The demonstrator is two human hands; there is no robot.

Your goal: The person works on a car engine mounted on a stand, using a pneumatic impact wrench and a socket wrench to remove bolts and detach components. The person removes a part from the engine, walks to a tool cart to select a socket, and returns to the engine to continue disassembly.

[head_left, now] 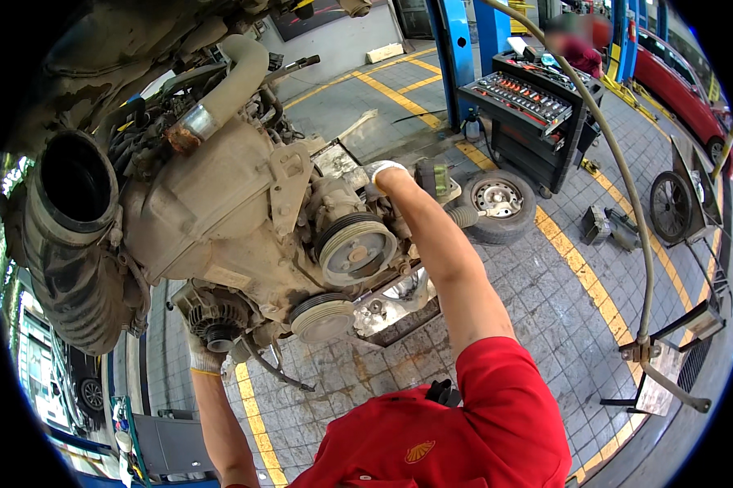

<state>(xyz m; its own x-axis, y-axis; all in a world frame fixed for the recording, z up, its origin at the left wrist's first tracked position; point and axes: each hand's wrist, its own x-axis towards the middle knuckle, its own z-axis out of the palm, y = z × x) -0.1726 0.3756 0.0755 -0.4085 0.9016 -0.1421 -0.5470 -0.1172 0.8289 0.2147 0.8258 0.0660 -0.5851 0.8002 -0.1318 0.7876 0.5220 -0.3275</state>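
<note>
A large, dusty engine hangs in front of me, its ribbed pulleys facing my way. Low on its left side sits an alternator. My left hand, in a white work glove, is closed against the alternator's underside and outer edge; its fingertips are hidden. On the right, my right arm reaches over beside the upper grooved pulley. Only the back and cuff of my gloved right hand show there, and engine parts hide the fingers. Below lies another grooved pulley.
A wide ribbed air hose hangs at the left. Behind, right, stand a tool cart with an open socket drawer, a wheel on the floor and a blue lift post. A hanging hose crosses the right side. A person is farther back.
</note>
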